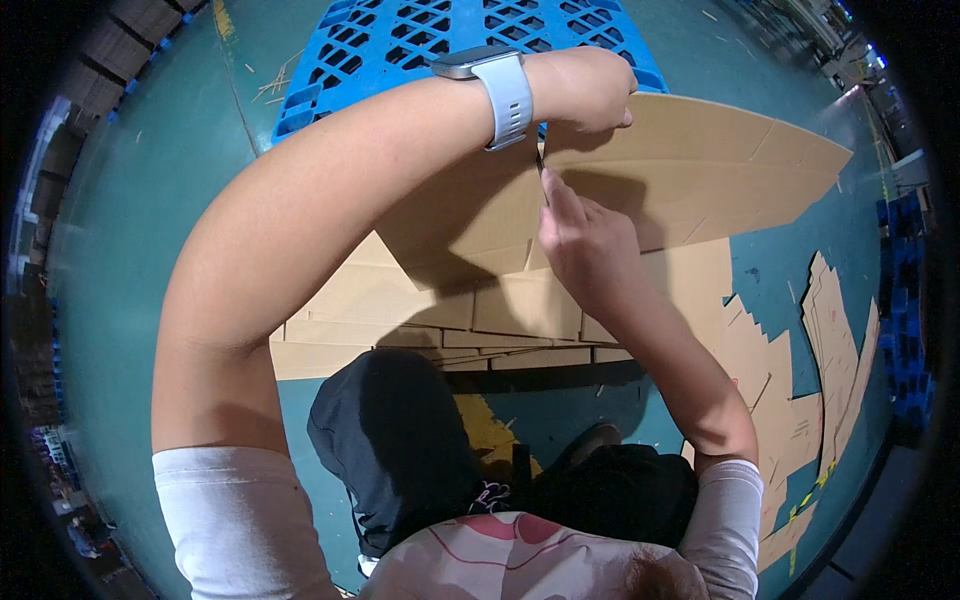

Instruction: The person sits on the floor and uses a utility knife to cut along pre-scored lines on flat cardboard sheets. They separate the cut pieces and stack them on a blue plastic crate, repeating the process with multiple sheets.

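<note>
We see our left hand [590, 90] reaching across from the left, a pale watch [497, 85] on its wrist, with its fingers closed on the upper edge of a flat cardboard sheet [700, 170] and holding it steady. Our right hand [585, 245] comes up from below, fingers curled around a thin dark tool [541, 165] that may be a blade, though the view is too small for us to be sure; its tip meets the sheet just under the left hand. The sheet lies on top of a stack of cardboard [400, 310] that rests on the green floor [150, 200], in front of our knees. A blue plastic pallet [400, 40] lies beyond the stack, and loose cardboard offcuts [830, 350] are scattered on the floor to our right.
</note>
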{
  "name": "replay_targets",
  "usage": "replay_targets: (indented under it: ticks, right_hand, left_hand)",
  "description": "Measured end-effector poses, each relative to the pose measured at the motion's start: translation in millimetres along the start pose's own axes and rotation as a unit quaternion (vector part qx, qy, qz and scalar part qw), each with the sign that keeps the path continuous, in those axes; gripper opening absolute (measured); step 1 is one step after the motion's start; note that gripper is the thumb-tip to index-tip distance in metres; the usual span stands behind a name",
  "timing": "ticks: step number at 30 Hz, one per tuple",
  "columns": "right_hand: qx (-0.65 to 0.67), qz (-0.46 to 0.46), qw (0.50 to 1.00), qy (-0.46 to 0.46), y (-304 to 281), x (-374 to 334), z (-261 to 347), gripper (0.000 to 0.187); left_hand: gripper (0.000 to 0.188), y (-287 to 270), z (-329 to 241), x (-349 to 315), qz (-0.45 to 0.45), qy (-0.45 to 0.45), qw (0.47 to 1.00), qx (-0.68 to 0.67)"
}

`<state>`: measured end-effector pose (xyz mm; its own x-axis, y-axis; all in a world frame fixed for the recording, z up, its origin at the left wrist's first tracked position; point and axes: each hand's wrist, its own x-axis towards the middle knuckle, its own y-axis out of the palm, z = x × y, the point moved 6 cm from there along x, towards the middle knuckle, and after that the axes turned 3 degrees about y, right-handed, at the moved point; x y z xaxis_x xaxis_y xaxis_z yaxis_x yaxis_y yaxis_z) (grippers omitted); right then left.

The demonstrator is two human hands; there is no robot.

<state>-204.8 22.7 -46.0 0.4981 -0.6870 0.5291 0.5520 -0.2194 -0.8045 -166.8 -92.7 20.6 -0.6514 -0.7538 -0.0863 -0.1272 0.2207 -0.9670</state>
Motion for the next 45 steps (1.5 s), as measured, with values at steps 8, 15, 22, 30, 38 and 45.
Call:
replay_targets:
  ticks: [8,15,22,30,38,45]
  right_hand:
    - [0.05,0.008,0.999,0.011,-4,-23,2,0.041]
    - [0.04,0.006,0.999,-0.006,-26,-20,10,0.039]
    - [-0.005,0.045,0.999,0.019,-19,6,-4,0.042]
    - [-0.013,0.04,0.999,0.024,-15,2,-5,0.044]
    - [0.01,0.044,0.999,0.025,-20,-13,-2,0.041]
    - [0.032,0.125,0.991,0.028,-5,-80,-13,0.045]
  left_hand:
    - [0.033,0,-1,0,-0.041,0.025,0.999,-0.002]
    - [0.032,-2,-3,-2,-0.004,0.001,1.0,0.021]
    - [0.029,-1,-2,1,-0.031,0.008,0.999,0.001]
    - [0.031,-4,-3,1,-0.028,0.0,0.999,0.031]
    - [0.032,-7,-7,2,-0.035,0.004,0.999,0.03]
    - [0.031,-8,-3,1,-0.028,0.019,0.999,0.023]
